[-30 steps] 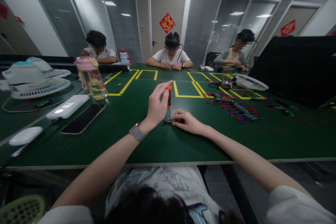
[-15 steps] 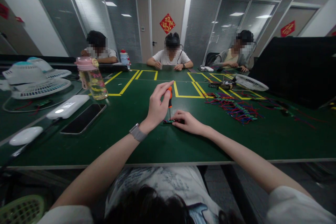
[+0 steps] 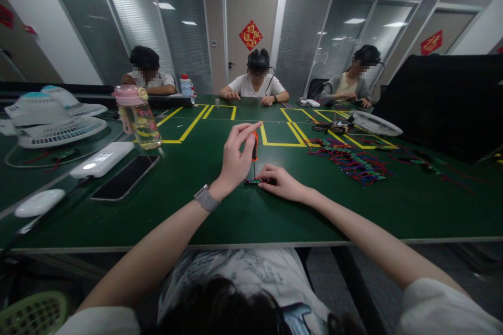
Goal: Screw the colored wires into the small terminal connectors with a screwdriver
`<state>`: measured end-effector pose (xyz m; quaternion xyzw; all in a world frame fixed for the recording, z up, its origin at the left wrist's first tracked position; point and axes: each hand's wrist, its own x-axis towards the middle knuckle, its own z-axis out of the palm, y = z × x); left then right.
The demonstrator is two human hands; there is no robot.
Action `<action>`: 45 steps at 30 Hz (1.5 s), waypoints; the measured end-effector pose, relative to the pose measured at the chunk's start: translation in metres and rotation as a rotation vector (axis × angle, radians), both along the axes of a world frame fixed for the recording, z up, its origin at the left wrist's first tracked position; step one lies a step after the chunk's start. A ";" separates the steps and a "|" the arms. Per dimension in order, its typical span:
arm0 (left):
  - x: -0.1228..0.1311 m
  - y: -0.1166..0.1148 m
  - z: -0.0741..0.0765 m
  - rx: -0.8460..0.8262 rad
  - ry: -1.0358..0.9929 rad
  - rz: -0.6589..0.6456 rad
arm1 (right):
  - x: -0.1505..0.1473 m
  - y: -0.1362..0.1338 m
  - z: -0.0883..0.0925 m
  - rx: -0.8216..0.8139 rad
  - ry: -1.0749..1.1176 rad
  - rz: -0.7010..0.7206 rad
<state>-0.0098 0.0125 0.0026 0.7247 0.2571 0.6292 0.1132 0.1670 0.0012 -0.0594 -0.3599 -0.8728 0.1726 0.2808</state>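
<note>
My left hand is closed around the orange and black handle of a screwdriver, which stands upright with its thin shaft pointing down. The tip meets a small green circuit board lying on the green table. My right hand rests on the table at the board's right side, its thumb and fingers pinching the board's edge. Those fingers hide the right end of the board.
Wired circuit boards lie in a row to the right, near a white fan guard. A phone, white power bank, pink-lidded bottle and fans stand left. Several people sit across the table.
My hands, the screwdriver and the board stay almost where they were. Across the table, the middle person's hand has let go of a small object, which now stands on the table.
</note>
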 end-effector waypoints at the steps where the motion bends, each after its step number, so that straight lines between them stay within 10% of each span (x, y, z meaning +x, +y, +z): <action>1: 0.000 0.001 -0.001 -0.015 -0.008 -0.030 | 0.000 0.000 0.000 -0.001 0.002 0.002; 6: 0.002 0.003 -0.003 -0.074 -0.095 -0.093 | 0.000 0.001 0.000 0.006 -0.008 0.003; 12: -0.001 0.000 0.001 0.022 -0.034 0.129 | 0.000 0.001 0.000 0.014 -0.017 -0.002; 20: 0.002 0.004 -0.004 -0.152 -0.115 -0.182 | 0.000 0.001 0.000 0.015 -0.008 0.003; 45: 0.001 0.000 0.000 -0.076 -0.011 -0.063 | 0.000 0.000 0.000 0.008 -0.007 0.003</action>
